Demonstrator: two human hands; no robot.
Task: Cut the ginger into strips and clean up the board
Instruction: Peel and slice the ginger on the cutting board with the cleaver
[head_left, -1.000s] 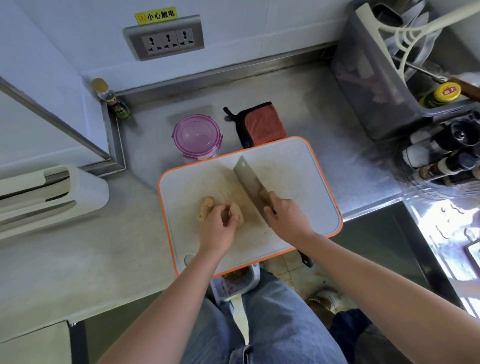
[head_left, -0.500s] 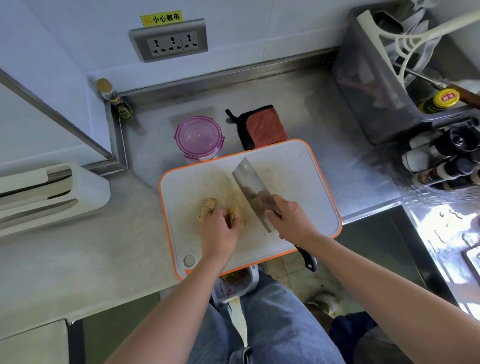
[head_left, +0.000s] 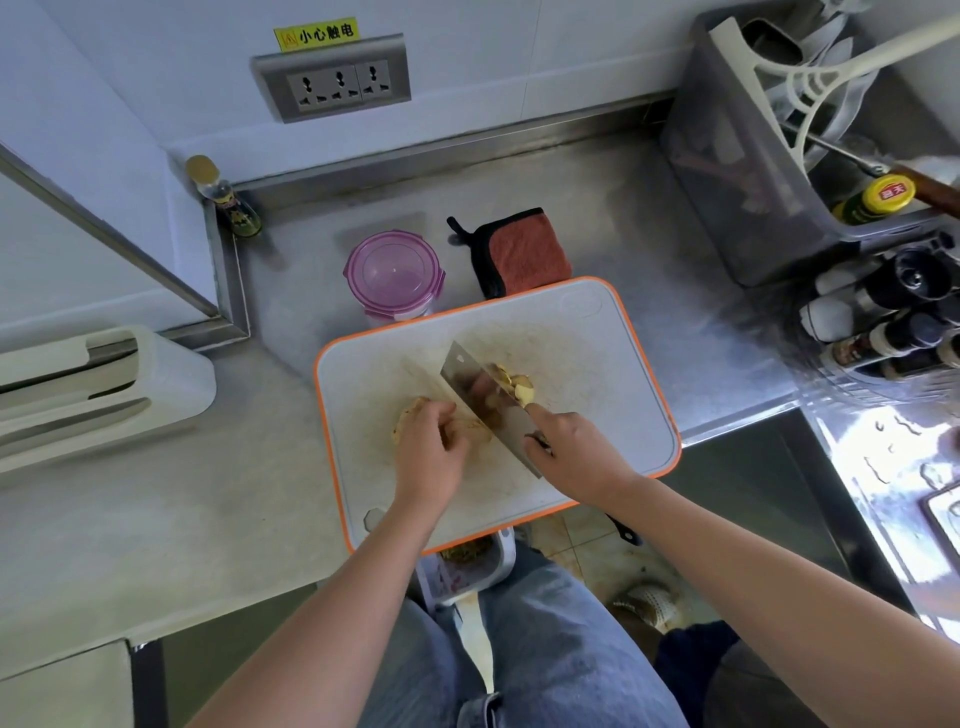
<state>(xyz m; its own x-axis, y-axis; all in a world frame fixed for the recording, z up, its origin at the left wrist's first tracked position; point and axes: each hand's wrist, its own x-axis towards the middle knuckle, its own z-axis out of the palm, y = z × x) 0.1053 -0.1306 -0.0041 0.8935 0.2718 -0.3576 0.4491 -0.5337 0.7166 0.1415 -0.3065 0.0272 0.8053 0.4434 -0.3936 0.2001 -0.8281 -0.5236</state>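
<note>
- We are holding the ginger (head_left: 411, 413) down with our left hand (head_left: 431, 452). The fingers are curling over it, near the middle of the cutting board (head_left: 649, 364).
- Our right hand (head_left: 576, 452) is grasping the cleaver (head_left: 475, 387) at its handle, with the forefinger lying along the blade.
- The blade is standing tilted on the board, just beside the ginger on its right side.
- Some cut slices (head_left: 515, 387) are leaning against the right face of the blade.
- The board is lying on the steel desk (head_left: 649, 234), and its near edge is hanging over the front of the desk.
- A purple-lidded container (head_left: 393, 273) and a red cloth (head_left: 524, 252) are sitting just behind the board.
</note>
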